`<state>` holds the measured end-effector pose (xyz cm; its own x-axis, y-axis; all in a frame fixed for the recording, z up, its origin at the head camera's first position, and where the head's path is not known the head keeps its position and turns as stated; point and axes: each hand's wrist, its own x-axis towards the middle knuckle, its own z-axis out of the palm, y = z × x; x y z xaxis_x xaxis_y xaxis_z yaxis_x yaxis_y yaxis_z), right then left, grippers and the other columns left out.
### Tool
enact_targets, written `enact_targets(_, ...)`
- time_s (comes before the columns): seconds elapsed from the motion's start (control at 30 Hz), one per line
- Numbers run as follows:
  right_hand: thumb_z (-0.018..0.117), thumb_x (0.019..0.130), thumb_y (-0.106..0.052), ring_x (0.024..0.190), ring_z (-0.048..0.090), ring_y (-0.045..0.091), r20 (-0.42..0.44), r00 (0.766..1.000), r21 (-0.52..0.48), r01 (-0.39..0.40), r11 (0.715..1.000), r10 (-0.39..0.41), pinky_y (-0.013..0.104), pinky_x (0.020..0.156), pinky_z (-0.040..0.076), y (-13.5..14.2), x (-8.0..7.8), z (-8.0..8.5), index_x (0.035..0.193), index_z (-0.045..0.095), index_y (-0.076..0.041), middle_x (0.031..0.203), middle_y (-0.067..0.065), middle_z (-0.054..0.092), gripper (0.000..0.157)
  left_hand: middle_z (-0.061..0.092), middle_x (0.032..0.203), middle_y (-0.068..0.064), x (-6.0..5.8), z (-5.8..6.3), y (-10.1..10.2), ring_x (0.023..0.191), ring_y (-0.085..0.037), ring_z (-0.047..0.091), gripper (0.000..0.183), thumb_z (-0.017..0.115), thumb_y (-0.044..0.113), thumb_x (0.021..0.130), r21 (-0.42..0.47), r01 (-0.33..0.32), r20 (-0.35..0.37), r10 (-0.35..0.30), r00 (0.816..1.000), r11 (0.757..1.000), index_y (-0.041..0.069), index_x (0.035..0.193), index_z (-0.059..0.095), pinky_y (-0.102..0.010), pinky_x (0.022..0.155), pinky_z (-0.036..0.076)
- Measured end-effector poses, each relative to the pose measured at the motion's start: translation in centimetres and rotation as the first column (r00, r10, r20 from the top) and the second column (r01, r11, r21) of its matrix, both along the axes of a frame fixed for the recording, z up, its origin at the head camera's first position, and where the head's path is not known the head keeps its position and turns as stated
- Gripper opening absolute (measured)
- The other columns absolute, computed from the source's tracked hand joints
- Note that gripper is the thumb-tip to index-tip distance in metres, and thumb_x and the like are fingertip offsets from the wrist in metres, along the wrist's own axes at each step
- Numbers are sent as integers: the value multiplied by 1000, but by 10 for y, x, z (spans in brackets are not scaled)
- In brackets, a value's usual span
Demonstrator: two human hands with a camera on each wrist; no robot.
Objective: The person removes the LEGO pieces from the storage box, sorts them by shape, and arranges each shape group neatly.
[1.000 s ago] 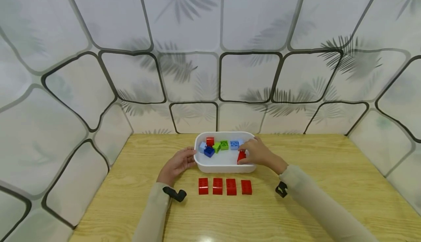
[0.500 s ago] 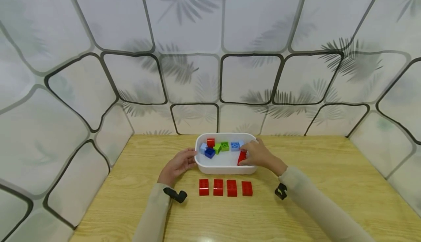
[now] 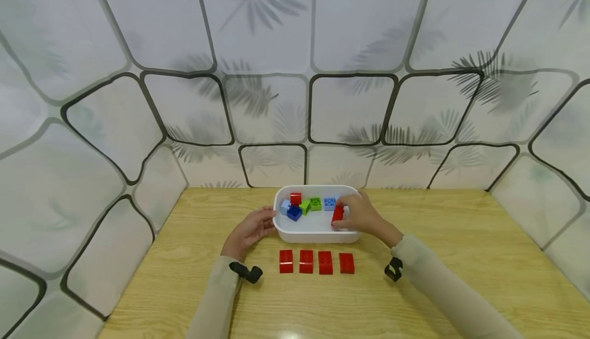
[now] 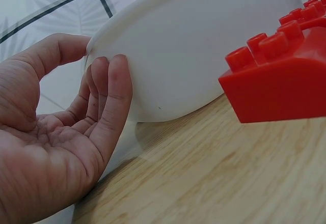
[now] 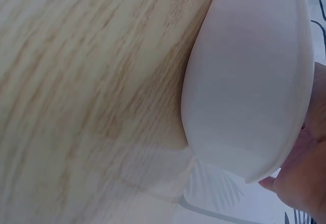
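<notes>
A white plastic tub (image 3: 318, 237) holds toy building bricks. At its left end my left hand (image 3: 251, 230) grips the wall; in the left wrist view the thumb sits at the rim and the fingers lie against the outer side (image 4: 168, 56). My right hand (image 3: 363, 215) reaches over the right end and pinches a red brick (image 3: 338, 215) inside the tub. From the right wrist, the tub wall (image 5: 244, 81) hides that brick and the fingertips. A dark blue brick (image 3: 294, 213), a green brick (image 3: 315, 204) and a light blue brick (image 3: 329, 204) lie in the tub.
Several red bricks stand in a row in front of the tub, from the leftmost brick (image 3: 286, 261) to the rightmost brick (image 3: 346, 263). The wooden table (image 3: 184, 257) ends at a patterned cloth wall (image 3: 272, 165) behind.
The red brick in my right hand has shifted slightly up and away from the tub's front wall, its top showing more. The left hand and the row have stayed put.
</notes>
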<state>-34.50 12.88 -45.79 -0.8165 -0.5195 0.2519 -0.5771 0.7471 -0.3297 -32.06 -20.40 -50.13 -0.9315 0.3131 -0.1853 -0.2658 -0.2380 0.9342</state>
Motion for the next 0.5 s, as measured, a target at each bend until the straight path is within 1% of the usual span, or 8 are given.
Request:
enact_targets(0.07, 90, 74, -28, 101, 67, 30, -30, 999, -40, -17, 999, 16, 70, 112, 31, 1, 2, 1, 103, 71, -1, 102, 11, 75, 44, 67, 105, -3, 0, 0, 0, 91, -11, 64, 33, 53, 13, 106, 1, -4, 5, 4, 1000, 1000, -3, 135, 49, -23, 80, 59)
enact_targets(0.1, 90, 74, -26, 100, 67, 31, -49, 998, -58, -28, 998, 25, 67, 111, 35, 2, 2, 1, 104, 71, -1, 102, 11, 75, 43, 66, 107, -4, 0, -1, 0, 93, -12, 64, 35, 53, 13, 106, 6, -1, 7, 1, 1000, 1000, -4, 136, 47, -23, 81, 60)
enact_targets(0.2, 89, 75, -21, 100, 66, 33, -83, 996, -120, -50, 992, 40, 58, 102, 46, 3, 6, 4, 107, 71, 0, 103, 12, 74, 43, 64, 111, -6, 1, -2, 0, 97, -15, 64, 38, 52, 14, 107, 18, 5, 18, -5, 1000, 1000, -5, 139, 44, -25, 83, 60)
enact_targets(0.27, 89, 75, -17, 100, 65, 34, -96, 994, -167, -66, 984, 51, 54, 96, 51, 4, 8, 6, 109, 70, 1, 106, 13, 73, 43, 63, 113, -7, 2, -2, -1, 98, -16, 64, 40, 52, 14, 107, 25, 12, 17, -12, 1000, 1000, -6, 140, 43, -25, 85, 60)
enact_targets(0.3, 89, 76, -16, 100, 65, 35, -109, 993, -182, -72, 981, 53, 53, 93, 52, 4, 9, 7, 111, 70, 1, 107, 13, 73, 43, 62, 113, -6, 2, -2, -1, 99, -15, 63, 40, 52, 14, 107, 23, 16, 13, -16, 1000, 1000, -6, 140, 42, -25, 85, 60)
enact_targets(0.37, 88, 76, -13, 102, 65, 36, -128, 990, -214, -82, 973, 55, 54, 94, 53, 4, 12, 11, 114, 68, 2, 110, 14, 72, 45, 63, 112, -6, 1, -1, 0, 98, -15, 64, 41, 53, 15, 107, 22, 13, 9, -13, 1000, 1000, -6, 140, 43, -24, 84, 60)
enact_targets(0.43, 88, 76, -10, 101, 63, 36, -146, 987, -241, -97, 966, 63, 54, 93, 54, 4, 16, 14, 116, 67, 2, 111, 15, 70, 47, 64, 111, -6, 1, -1, 0, 97, -14, 64, 41, 55, 15, 106, 23, 10, 7, -10, 1000, 1000, -6, 140, 43, -23, 83, 59)
enact_targets(0.5, 88, 76, -8, 100, 61, 33, -164, 984, -260, -105, 960, 63, 51, 92, 54, 3, 20, 19, 118, 66, 2, 111, 14, 68, 48, 63, 111, -5, 1, -1, -1, 97, -14, 63, 41, 54, 15, 106, 28, 16, 3, -16, 1000, 999, -6, 140, 43, -23, 83, 59)
